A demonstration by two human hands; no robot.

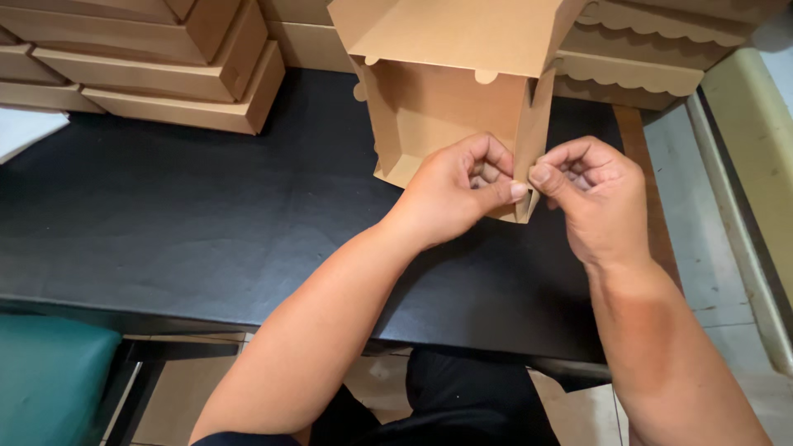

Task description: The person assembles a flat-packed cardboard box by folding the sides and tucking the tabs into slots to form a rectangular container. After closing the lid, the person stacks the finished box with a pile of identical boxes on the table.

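Both hands pinch one corner flap of the half-folded kraft cardboard box (446, 107), held tilted above the black table (190, 215). The left hand (458, 190) and right hand (591, 194) close thumb against forefinger, seemingly creasing it. Finished boxes (165, 74) stack behind.

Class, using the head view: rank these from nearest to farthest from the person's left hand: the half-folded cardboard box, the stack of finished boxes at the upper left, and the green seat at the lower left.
From the left hand:
1. Half-folded cardboard box: held in its grip, centre.
2. Stack of finished boxes: upper left, on the table.
3. Green seat: lower left corner, below the table edge.
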